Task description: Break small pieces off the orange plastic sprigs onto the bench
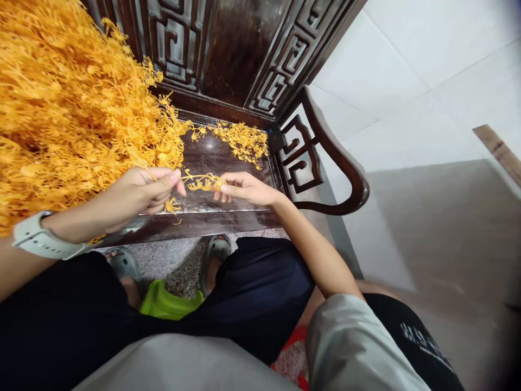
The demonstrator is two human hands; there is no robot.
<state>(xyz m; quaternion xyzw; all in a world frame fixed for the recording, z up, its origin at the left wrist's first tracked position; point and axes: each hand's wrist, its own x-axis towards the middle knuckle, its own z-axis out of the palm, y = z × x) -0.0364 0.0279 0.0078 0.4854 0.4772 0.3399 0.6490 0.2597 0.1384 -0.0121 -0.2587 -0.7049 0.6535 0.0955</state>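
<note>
Between my two hands a yellow plastic flower sprig [201,182] is stretched above the dark wooden bench seat [228,209]. My left hand [150,190] pinches its left end between thumb and finger. At the other end my right hand [244,188] has its thumb and finger closed on the sprig, the other fingers curled loosely. A large heap of the same yellow sprigs [81,119] lies to the left, close behind my left hand. Beyond my right hand a smaller pile of loose yellow pieces [246,142] rests on the seat. A single yellow piece [172,205] sits just under my left hand.
The bench has a carved wooden back [244,49] and a curved armrest [337,157] at the right. Below are my sandalled feet and a bright green plastic stool [169,304]. Another person's dark-clothed leg [407,336] is at the lower right.
</note>
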